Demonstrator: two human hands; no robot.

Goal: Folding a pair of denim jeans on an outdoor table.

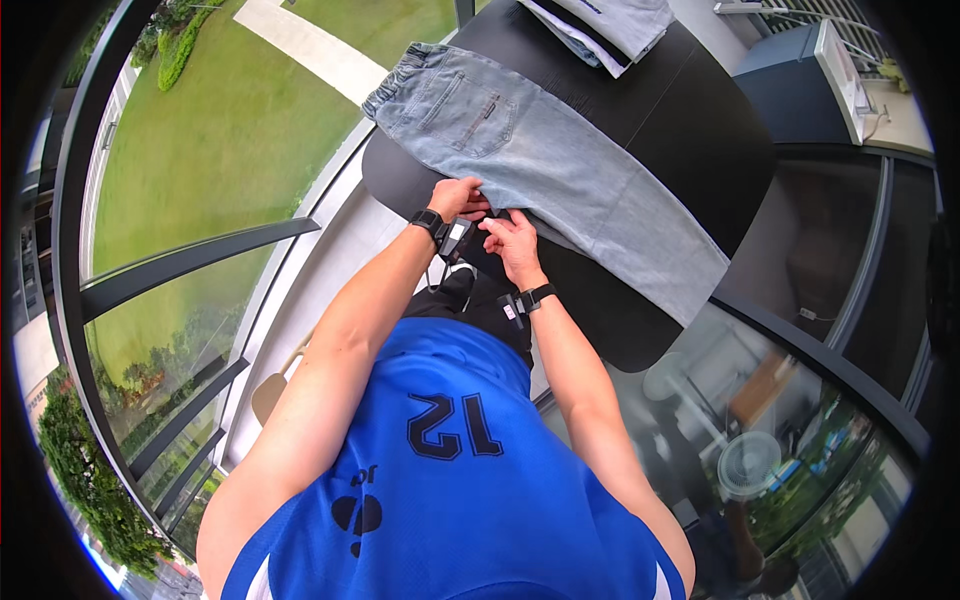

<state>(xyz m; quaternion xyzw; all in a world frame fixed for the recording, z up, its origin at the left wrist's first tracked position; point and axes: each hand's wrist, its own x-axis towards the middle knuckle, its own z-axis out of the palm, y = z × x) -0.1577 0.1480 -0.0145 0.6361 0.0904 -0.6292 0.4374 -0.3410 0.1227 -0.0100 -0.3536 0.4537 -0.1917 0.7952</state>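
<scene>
A pair of light-blue denim jeans (577, 165) lies folded lengthwise on a black table (697, 112). Its elastic waistband (397, 79) is at the far left, a back pocket (480, 112) faces up, and the leg runs toward the near right. My left hand (456, 199) pinches the near edge of the denim at the crotch. Close beside it, my right hand (512, 244) has its thumb and index finger apart, fingertips at the same edge. Whether the right fingers grip cloth cannot be made out. Below that edge, part of the under leg (559, 238) shows.
Folded grey and white clothing (607, 30) lies at the table's far end. Window glass with dark frames (202, 259) stands close on my left. Glass panels (795, 360) are on the right. A beige chair (271, 394) is beside my left arm.
</scene>
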